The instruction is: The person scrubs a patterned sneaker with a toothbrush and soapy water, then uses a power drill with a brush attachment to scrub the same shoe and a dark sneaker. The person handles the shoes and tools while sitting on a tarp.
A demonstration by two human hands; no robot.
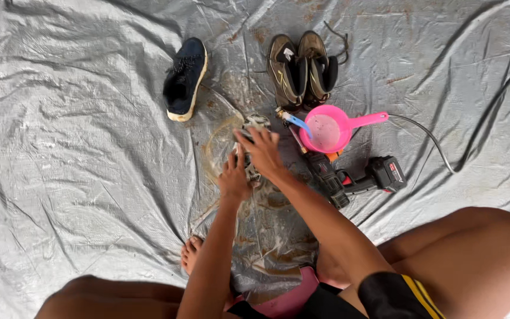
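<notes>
A person sits low on a big grey sheet (78,177) spread on the ground, knees wide apart, and both hands are busy with one shoe (254,147) lying right in front. It looks like shoe washing. The shoe is pale and dirty, and it sits in a wet, brown patch of the sheet, so the scrubbing seems to be in the middle, not finished. The left hand (234,176) is curled around the near end of the shoe and holds it tight. The right hand (262,150) lies on top of the shoe with its fingers bent down over it, pressing or rubbing; I cannot tell if it holds a small brush or cloth under the palm. A dark blue shoe (185,78) with a pale sole lies apart at the top left, looking fairly clean. A pair of brown shoes (302,68) stands side by side at the top, and they look muddy, so they may be left to do. Just beside the right hand is a pink scoop (329,130) with a long handle and cloudy water inside. A black and red power drill (355,177) lies near it, with something long fixed on its front end. A thin black hose (432,139) curves away to the right.
</notes>
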